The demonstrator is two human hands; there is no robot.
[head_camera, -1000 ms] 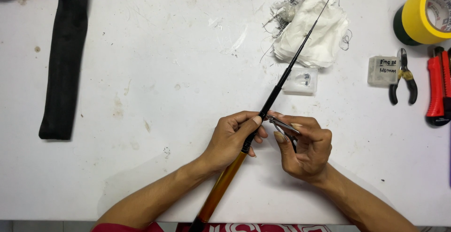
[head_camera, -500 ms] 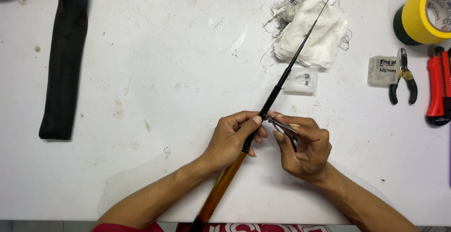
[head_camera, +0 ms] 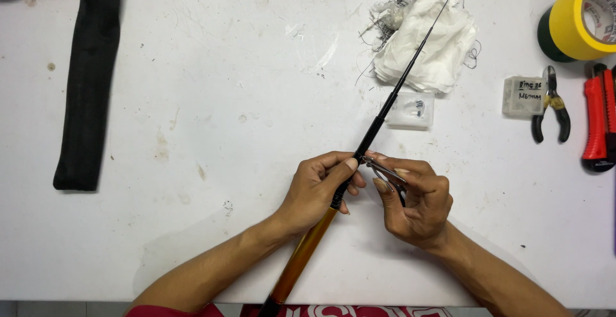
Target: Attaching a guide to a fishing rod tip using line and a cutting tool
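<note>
My left hand (head_camera: 317, 188) stays closed around the fishing rod (head_camera: 359, 153), which runs from my lap up across the tabletop (head_camera: 212, 99). My right hand (head_camera: 417, 201) keeps pinching small metal clippers (head_camera: 385, 171) against it. Nothing has shifted; I'm holding steady on this spot.

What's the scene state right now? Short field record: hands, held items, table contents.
left hand: grips the fishing rod where black meets the orange-brown section
right hand: holds small metal tool, tip at the rod
rod: runs diagonally, thin tip over white cloth
table: white, stained
left side: black sleeve
right side: yellow tape roll, pliers, red cutter, two small clear boxes
</note>
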